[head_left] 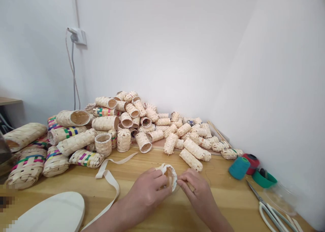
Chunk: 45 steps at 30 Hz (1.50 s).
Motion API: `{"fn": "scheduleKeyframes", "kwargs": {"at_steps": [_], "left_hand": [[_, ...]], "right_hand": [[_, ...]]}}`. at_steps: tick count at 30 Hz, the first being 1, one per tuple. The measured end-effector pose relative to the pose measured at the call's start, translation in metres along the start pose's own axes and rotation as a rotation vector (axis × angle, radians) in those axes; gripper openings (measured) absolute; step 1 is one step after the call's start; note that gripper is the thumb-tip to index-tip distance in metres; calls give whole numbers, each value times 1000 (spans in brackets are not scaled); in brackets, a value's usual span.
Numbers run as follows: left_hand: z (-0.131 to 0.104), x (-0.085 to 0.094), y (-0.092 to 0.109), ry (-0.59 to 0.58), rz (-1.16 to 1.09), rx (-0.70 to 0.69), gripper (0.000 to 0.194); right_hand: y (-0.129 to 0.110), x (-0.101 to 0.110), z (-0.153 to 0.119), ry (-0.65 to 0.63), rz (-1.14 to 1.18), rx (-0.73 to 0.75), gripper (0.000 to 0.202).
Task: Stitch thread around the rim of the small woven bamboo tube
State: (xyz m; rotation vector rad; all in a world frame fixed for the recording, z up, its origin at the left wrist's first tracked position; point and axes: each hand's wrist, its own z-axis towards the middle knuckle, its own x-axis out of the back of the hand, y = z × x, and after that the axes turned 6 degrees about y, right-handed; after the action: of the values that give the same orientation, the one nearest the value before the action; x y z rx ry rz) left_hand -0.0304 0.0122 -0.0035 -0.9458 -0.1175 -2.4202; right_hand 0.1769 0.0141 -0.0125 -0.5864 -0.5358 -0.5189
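A plain white wall [177,49] rises behind a wooden table [228,201], with an outlet [80,37] on its left part and two cords [73,69] hanging from it. Against the wall lies a long heap of small woven baskets [104,122], mostly pale, stacked higher toward the left and thinning out to the right; several at the left, such as one striped basket [27,167], carry coloured bands. The basket [169,176] being handled is near the front of the table, between the two hands, its round mouth turned toward the right hand and its rim edged in white. The left hand [148,188] has its fingers curled closed around the basket's near left side. The right hand [195,186] has thumb and forefinger brought together at the rim's right edge; what lies between those tips is too small to tell. A cream ribbon [111,180] loops across the table left of the hands and passes behind the left forearm. At the lower left is a white disc [53,211]. To the right, a teal spool [239,167] leans in front of a red spool [251,162], just beside a green dish [265,179]. Nearer the front lie scissors [260,201], blades pointing up and left, next to a clear lid [280,198].
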Motion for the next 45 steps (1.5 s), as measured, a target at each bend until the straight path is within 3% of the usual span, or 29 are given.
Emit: {"fn": "scheduleKeyframes", "kwargs": {"at_steps": [5, 10, 13, 16, 20, 28, 35, 41, 45], "left_hand": [[0, 0, 1, -17, 0, -4, 30], [1, 1, 2, 12, 4, 66, 27], [0, 1, 1, 23, 12, 72, 26], [-1, 1, -1, 26, 30, 57, 23], [0, 2, -1, 42, 33, 45, 23], [1, 3, 1, 31, 8, 63, 26], [2, 2, 3, 40, -7, 65, 30], [2, 4, 6, 104, -169, 174, 22], [4, 7, 6, 167, -376, 339, 16]], "right_hand": [[-8, 0, 1, 43, -25, 89, 18], [-21, 9, 5, 168, 65, 175, 18], [-16, 11, 4, 219, 34, 147, 15], [-3, 10, 3, 201, -4, 111, 12], [9, 7, 4, 114, -39, 175, 17], [7, 7, 5, 102, -59, 298, 19], [-1, 7, 7, 61, -193, 305, 18], [-15, 9, 4, 78, -121, 267, 15], [-22, 7, 2, 90, 2, 254, 16]]}}
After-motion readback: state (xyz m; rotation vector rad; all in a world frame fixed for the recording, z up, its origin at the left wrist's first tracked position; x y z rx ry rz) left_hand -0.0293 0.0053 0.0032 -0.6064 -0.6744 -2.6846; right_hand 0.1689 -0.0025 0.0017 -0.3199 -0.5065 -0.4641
